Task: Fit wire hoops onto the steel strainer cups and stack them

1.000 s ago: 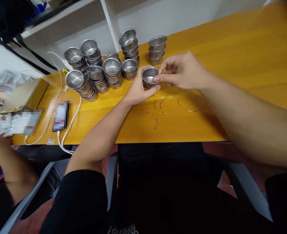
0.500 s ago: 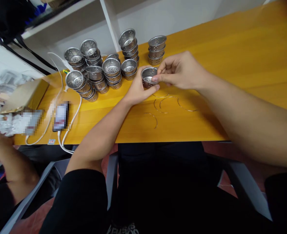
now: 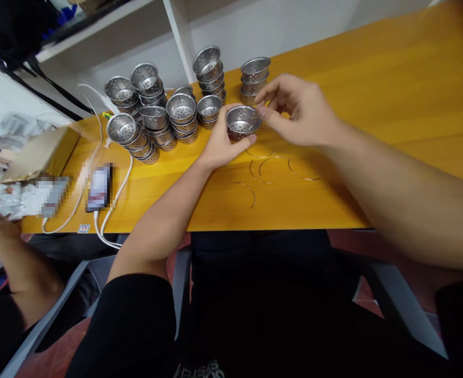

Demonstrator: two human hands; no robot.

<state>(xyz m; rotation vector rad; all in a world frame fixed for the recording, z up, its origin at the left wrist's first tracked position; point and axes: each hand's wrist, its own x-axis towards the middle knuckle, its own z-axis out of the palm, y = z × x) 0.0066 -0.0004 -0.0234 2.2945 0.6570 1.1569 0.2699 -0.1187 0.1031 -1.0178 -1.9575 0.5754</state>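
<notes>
My left hand [image 3: 220, 143] grips a small perforated metal cup [image 3: 242, 122] just above the yellow table [image 3: 373, 121], thumb under it and fingers round its far side. My right hand [image 3: 296, 110] is beside the cup on the right, fingers curled and pinched at the cup's rim; whether it holds a wire is too small to tell. Several thin curved wire pieces [image 3: 260, 169] lie on the table just in front of the hands.
Stacks of the same metal cups [image 3: 168, 110] stand at the table's back left, one stack [image 3: 254, 79] right behind my right hand. A phone [image 3: 98, 187] with white cables lies left. Another person's arm [image 3: 11, 252] and crumpled bags are at far left.
My right hand has lifted from over the cup's mouth to its right rim, and the cup is tipped a little more toward me. My left hand kept its grip.
</notes>
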